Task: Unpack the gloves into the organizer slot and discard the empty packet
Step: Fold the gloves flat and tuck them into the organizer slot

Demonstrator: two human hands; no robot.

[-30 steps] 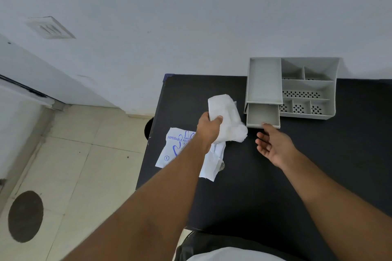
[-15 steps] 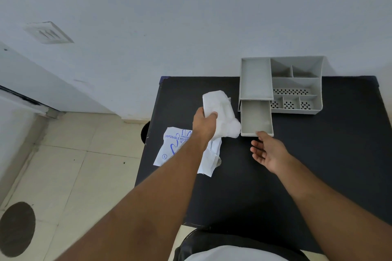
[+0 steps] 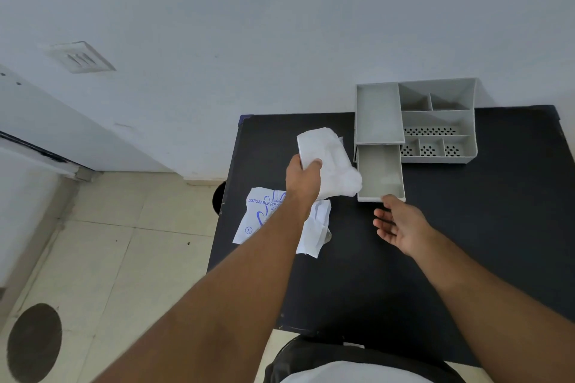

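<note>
The person's left hand (image 3: 303, 176) is clenched around a soft, crumpled white bundle of thin plastic gloves (image 3: 326, 162), held above the black matte worktop (image 3: 357, 274) toward its far left corner. The bundle's loose end hangs against the left wall of the pulled-out grey plastic drawer (image 3: 380, 172), which juts toward the person from under the left side of the grey plastic desk organizer (image 3: 435, 121) standing at the worktop's far edge. The right hand (image 3: 401, 227) hovers just in front of the drawer's near lip with its fingers (image 3: 381, 221) released and spread, grasping nothing; whether a fingertip touches the lip cannot be told.

The flat white packet printed with blue lettering and a glove outline (image 3: 264, 214) lies under the left forearm, overhanging the worktop's left edge, its torn end crumpled.

Judged from this, the step in hand is putting the gloves into the drawer slot; the discarding is not yet done. The next move calls for carrying the bundle rightward over the drawer wall and lowering it inside, pressing the springy film down so it does not puff above the rim. The right hand seems placed to steady the light drawer, or to push it shut afterward.
</note>
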